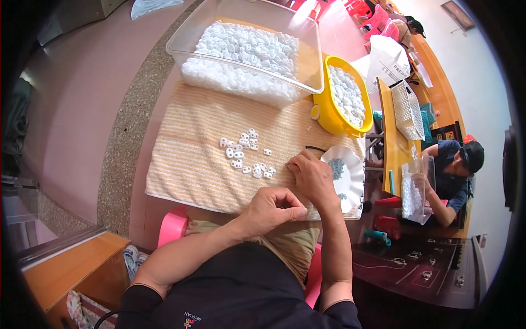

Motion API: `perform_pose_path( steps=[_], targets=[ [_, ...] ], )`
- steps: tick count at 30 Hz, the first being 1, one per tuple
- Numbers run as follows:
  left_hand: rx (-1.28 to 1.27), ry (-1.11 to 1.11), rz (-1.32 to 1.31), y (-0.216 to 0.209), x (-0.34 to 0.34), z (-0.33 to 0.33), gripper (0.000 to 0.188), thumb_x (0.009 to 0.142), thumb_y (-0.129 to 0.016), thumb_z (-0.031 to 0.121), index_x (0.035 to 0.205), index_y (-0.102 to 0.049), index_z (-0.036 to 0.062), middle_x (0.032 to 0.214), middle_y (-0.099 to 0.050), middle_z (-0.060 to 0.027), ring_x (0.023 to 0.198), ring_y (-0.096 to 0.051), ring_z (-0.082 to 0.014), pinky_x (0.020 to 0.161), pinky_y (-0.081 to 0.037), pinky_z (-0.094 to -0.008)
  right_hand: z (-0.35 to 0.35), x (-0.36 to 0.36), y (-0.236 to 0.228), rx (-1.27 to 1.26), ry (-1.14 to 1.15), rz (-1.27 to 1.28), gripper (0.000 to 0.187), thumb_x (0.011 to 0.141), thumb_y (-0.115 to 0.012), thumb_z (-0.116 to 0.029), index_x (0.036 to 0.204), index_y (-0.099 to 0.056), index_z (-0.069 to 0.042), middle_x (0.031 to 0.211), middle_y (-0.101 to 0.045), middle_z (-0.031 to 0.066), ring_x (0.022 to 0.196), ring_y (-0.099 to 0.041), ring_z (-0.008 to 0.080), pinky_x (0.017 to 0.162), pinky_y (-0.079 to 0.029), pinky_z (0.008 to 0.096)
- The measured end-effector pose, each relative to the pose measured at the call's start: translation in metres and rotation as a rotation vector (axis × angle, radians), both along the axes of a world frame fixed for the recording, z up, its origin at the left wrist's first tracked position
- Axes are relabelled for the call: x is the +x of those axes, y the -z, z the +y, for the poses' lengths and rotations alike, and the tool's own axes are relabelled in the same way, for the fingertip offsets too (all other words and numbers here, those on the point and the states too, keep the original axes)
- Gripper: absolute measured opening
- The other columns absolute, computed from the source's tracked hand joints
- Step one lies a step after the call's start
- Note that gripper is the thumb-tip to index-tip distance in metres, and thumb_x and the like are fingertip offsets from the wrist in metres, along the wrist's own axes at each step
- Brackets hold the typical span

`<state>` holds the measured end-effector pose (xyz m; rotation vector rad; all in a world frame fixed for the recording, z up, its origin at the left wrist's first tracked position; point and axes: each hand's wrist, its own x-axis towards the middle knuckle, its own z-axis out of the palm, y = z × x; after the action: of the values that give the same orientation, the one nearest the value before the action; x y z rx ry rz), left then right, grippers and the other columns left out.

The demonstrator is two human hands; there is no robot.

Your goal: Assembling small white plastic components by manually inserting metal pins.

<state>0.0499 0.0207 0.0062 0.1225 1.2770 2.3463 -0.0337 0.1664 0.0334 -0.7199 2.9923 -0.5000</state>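
My left hand [272,210] hangs over the near edge of the cloth. Its thumb and fingertips meet in a pinch, and whatever lies between them is too small to make out. My right hand [313,176] rests on the striped cloth with fingers curled down and closed; what they hold, if anything, is hidden. A thin dark stick-like thing [315,148] lies just beyond its knuckles. To its right sits a white fluted plate [353,164] with small grey-blue pieces [338,167] on it. Several small white two-holed plastic pieces [238,148] lie scattered left of that hand.
A large clear bin [189,46] full of white pieces stands at the cloth's far side. Beside it is a yellow tub [333,122] with more. At right, another person [457,164] works over a clear box [422,189]. A pink seat [171,225] is under me.
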Motion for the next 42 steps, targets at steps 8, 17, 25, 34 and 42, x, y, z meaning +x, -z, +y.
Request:
perform_pose_path(
  steps=[8, 17, 25, 34, 42],
  targets=[
    [-0.083, -0.123, -0.005, 0.008, -0.004, -0.001, 0.010, 0.085, -0.069, 0.009, 0.087, -0.066, -0.0008, 0.077, -0.066, -0.0024, 0.068, -0.059, -0.0064, 0.063, -0.049, -0.0214, -0.002, 0.004, 0.001, 0.097, 0.012, 0.025, 0.011, 0.084, -0.059, -0.015, 0.079, -0.060, -0.005, 0.085, -0.059, 0.0122, 0.077, -0.060, 0.0337, 0.067, -0.048, 0.0422],
    [-0.093, -0.186, -0.010, 0.008, -0.004, -0.003, 0.015, 0.085, -0.070, 0.013, 0.088, -0.064, -0.0006, 0.075, -0.064, -0.0018, 0.067, -0.058, -0.0063, 0.062, -0.048, -0.0207, 0.000, -0.012, -0.001, 0.048, -0.134, -0.043, 0.010, 0.080, -0.057, -0.010, 0.081, -0.062, -0.001, 0.082, -0.062, 0.0156, 0.080, -0.060, 0.0348, 0.072, -0.047, 0.0428],
    [-0.073, -0.214, -0.035, 0.007, -0.006, -0.005, 0.016, 0.085, -0.070, 0.015, 0.087, -0.063, -0.0002, 0.074, -0.063, -0.0019, 0.065, -0.058, -0.0062, 0.059, -0.048, -0.0201, -0.004, -0.022, -0.005, 0.103, -0.207, -0.100, 0.015, 0.074, -0.055, -0.006, 0.078, -0.068, -0.001, 0.082, -0.064, 0.0177, 0.081, -0.061, 0.0359, 0.075, -0.048, 0.0432],
    [-0.065, -0.233, -0.044, 0.008, -0.006, -0.005, 0.017, 0.085, -0.070, 0.015, 0.086, -0.063, 0.0004, 0.072, -0.062, -0.0016, 0.064, -0.057, -0.0060, 0.058, -0.047, -0.0199, -0.017, -0.028, -0.014, 0.335, -0.293, -0.134, 0.014, 0.070, -0.055, -0.009, 0.073, -0.066, -0.002, 0.082, -0.065, 0.0180, 0.081, -0.062, 0.0351, 0.074, -0.049, 0.0431],
    [-0.067, -0.260, -0.056, 0.005, -0.007, -0.006, 0.014, 0.085, -0.069, 0.014, 0.085, -0.063, 0.0012, 0.072, -0.062, -0.0010, 0.063, -0.055, -0.0054, 0.057, -0.045, -0.0198, -0.003, -0.024, -0.008, 0.034, -0.232, -0.077, 0.014, 0.071, -0.059, -0.010, 0.080, -0.067, -0.002, 0.082, -0.065, 0.0175, 0.080, -0.062, 0.0344, 0.072, -0.048, 0.0421]
  ],
)
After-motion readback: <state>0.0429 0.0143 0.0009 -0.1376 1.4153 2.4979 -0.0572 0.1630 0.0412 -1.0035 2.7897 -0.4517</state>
